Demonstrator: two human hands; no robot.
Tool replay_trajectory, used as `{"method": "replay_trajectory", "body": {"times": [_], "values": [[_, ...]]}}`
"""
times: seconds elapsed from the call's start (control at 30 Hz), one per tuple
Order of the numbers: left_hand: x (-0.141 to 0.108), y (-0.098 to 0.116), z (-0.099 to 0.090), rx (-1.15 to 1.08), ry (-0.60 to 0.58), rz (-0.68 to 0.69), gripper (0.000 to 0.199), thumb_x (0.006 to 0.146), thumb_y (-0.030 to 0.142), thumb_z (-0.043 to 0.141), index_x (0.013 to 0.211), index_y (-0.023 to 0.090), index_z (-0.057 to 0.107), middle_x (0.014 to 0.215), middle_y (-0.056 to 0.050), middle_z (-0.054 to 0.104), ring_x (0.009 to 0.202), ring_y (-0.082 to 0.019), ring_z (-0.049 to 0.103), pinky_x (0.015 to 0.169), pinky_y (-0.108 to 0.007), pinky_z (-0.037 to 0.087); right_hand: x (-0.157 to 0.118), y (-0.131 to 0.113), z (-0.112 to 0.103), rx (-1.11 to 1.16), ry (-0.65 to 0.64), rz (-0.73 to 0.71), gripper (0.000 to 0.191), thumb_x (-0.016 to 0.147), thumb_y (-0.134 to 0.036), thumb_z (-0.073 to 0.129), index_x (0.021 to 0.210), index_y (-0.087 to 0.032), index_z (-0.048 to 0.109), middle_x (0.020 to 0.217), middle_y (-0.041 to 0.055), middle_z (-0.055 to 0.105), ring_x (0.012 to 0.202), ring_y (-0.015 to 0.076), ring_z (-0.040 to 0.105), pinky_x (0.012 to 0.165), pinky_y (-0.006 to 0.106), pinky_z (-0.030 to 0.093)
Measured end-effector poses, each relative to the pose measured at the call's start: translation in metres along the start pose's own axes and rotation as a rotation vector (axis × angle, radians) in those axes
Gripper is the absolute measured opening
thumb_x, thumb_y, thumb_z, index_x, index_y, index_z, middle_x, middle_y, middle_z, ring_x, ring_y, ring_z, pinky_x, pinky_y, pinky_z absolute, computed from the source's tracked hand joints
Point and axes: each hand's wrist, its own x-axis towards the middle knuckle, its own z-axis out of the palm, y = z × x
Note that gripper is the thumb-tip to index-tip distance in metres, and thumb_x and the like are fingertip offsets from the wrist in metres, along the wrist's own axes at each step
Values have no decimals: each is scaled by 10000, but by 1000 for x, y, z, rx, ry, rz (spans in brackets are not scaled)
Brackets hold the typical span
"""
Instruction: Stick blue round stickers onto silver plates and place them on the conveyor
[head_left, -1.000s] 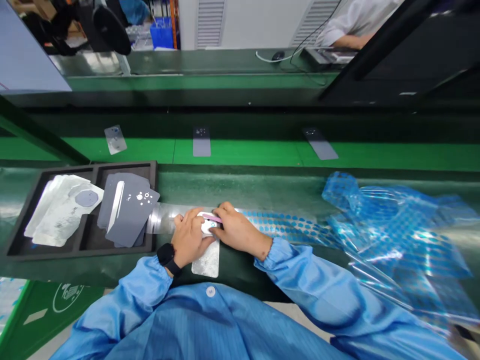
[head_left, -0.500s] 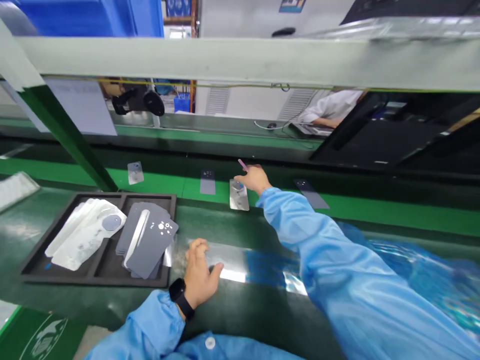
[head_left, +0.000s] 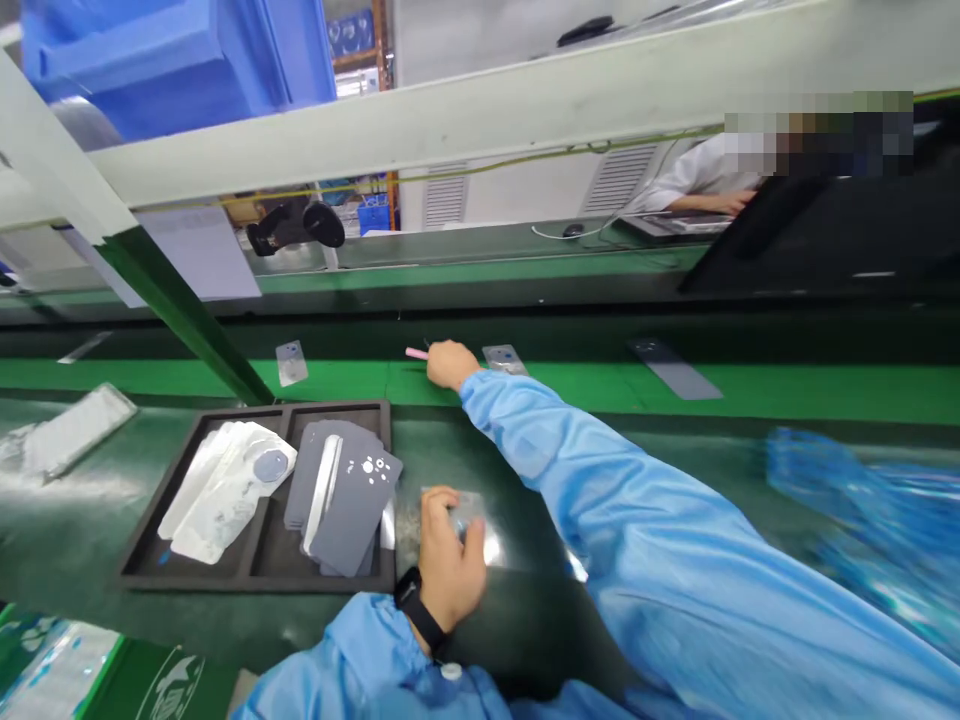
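My right hand [head_left: 452, 364] reaches to the far green strip with its fingers closed round a thin pink stick [head_left: 416, 353], whose end points left. What lies under this hand is hidden. Just right of it, a clear film sheet with a round camera mark [head_left: 504, 358] is partly covered by my sleeve. My left hand [head_left: 452, 560], wearing a black watch, rests low over the bench with thumb and fingers apart. A shiny clear film [head_left: 470, 508] shows beneath its fingertips. To its left stands a black two-compartment tray [head_left: 255, 583] with grey phone-back-shaped sheets [head_left: 356, 515] and whitish film pieces [head_left: 225, 500].
Another film sheet [head_left: 292, 363] and a grey sheet [head_left: 679, 370] lie on the green strip [head_left: 577, 385]. A green post [head_left: 187, 310] rises behind the tray. Blue plastic film [head_left: 862, 510] lies at right. Across the bench, a person's hand [head_left: 724, 203] is at a laptop.
My right hand has moved left from the film sheet, carrying the pink stick. The grey sheet left of that film is now hidden. The view has shifted and tilted.
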Motion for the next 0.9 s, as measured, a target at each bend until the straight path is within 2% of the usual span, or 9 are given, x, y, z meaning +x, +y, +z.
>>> {"method": "replay_trajectory", "body": {"times": [0.13, 0.2, 0.3, 0.37, 0.47, 0.53, 0.6, 0.77, 0.9], "values": [[8, 1, -6, -136, -11, -143, 123, 898, 297, 474, 985, 217, 443, 985, -100, 591, 929, -208, 629, 837, -390, 522, -91, 27, -17, 106, 65, 179, 286, 819, -130, 460, 983, -83, 690, 920, 159, 725, 815, 233, 679, 666, 268, 484], [13, 1, -8, -207, -44, -198, 173, 921, 320, 440, 1057, 217, 411, 1050, -102, 591, 934, -188, 636, 818, -362, 525, -158, 32, -11, 483, 35, 137, 290, 779, -126, 448, 948, -100, 683, 798, 77, 712, 669, 170, 639, 562, 231, 450], [19, 6, -10, -346, -129, -342, 384, 823, 295, 588, 1138, 212, 386, 1012, -59, 603, 852, -169, 643, 755, -321, 526, -245, 24, 8, 833, -118, 134, 244, 725, -162, 502, 880, -127, 687, 651, 3, 645, 520, 114, 530, 480, 213, 385], [20, 13, -15, -368, -195, -398, 592, 736, 245, 664, 1243, 208, 361, 931, -13, 610, 800, -158, 637, 745, -308, 519, -277, 22, 17, 900, -136, 183, 184, 690, -203, 589, 830, -140, 692, 631, -10, 626, 524, 109, 510, 489, 217, 383], [20, 24, -28, -319, -281, -368, 706, 690, 224, 682, 1323, 207, 369, 908, 1, 625, 810, -163, 635, 781, -315, 510, -283, 36, 14, 1086, 72, 296, 142, 686, -276, 630, 726, -147, 675, 687, 18, 642, 542, 110, 510, 516, 237, 415], [20, 28, -37, -218, -347, -325, 628, 687, 241, 680, 1270, 206, 449, 941, -12, 643, 839, -175, 638, 805, -327, 508, -273, 51, 6, 1180, 254, 294, 161, 713, -295, 610, 646, -155, 651, 744, 37, 653, 580, 113, 534, 544, 240, 443], [20, 30, -43, -79, -394, -274, 533, 689, 255, 679, 1194, 211, 517, 977, -17, 655, 863, -186, 643, 822, -338, 508, -263, 65, 2, 1135, 301, 244, 180, 738, -296, 622, 624, -160, 651, 743, 32, 652, 620, 113, 561, 556, 220, 454], [20, 29, -33, 182, -427, -141, 495, 722, 249, 660, 1196, 202, 525, 1030, -36, 670, 946, -214, 649, 876, -373, 511, -261, 82, 16, 1046, -4, 324, 181, 808, -248, 645, 656, -154, 614, 535, -15, 591, 427, 78, 515, 363, 162, 383], [21, 29, -11, 314, -465, -5, 488, 709, 214, 685, 1179, 193, 557, 1161, -74, 644, 1106, -239, 602, 985, -400, 469, -269, 89, 32, 1177, -121, 323, 160, 804, -173, 685, 684, -155, 582, 586, 10, 653, 487, 102, 626, 417, 166, 501]]}}
